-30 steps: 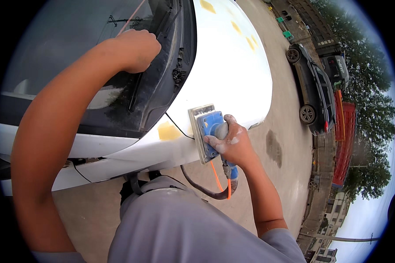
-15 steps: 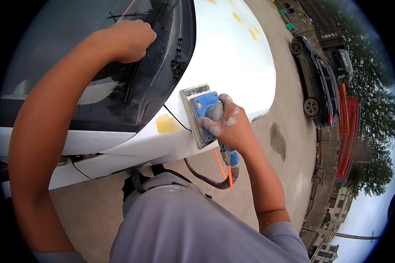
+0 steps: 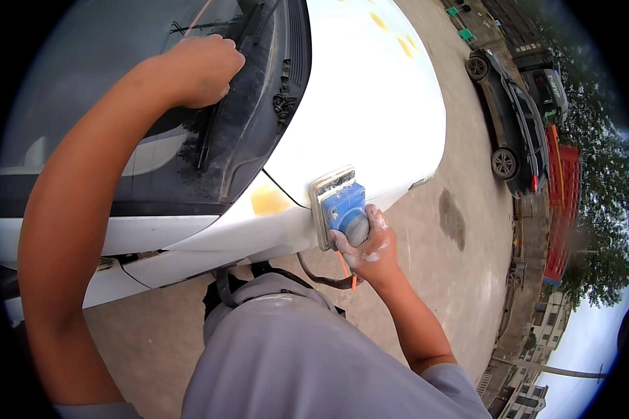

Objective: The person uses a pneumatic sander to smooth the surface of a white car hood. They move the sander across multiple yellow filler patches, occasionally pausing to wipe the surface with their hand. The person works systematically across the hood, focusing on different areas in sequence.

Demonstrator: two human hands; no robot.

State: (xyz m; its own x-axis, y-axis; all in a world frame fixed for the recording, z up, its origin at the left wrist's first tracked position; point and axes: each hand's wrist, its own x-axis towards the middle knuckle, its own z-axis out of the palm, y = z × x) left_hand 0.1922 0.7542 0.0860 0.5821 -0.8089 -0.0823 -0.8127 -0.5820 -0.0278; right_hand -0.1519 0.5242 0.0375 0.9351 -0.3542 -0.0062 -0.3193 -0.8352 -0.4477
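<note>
My left hand is closed over the dark windshield, beside a wiper; what its curled fingers hold, if anything, is hidden. A dusty blue orbital sander with a pale pad sits against the white car's body, near its lower corner. My right hand, streaked with white dust, grips the sander's round grey knob. A yellow filler patch lies left of the sander, and more yellow patches show higher on the panel. A dark hose and an orange line hang below the tool.
Concrete ground surrounds the car. To the right stand a dark parked car, a red truck body, trees and buildings. My grey-clothed body is close against the car's lower edge.
The sander and my right hand rose, then came down and rightward along the panel, tilting so more of the knob shows. My left hand has shifted slightly up and left on the windshield.
</note>
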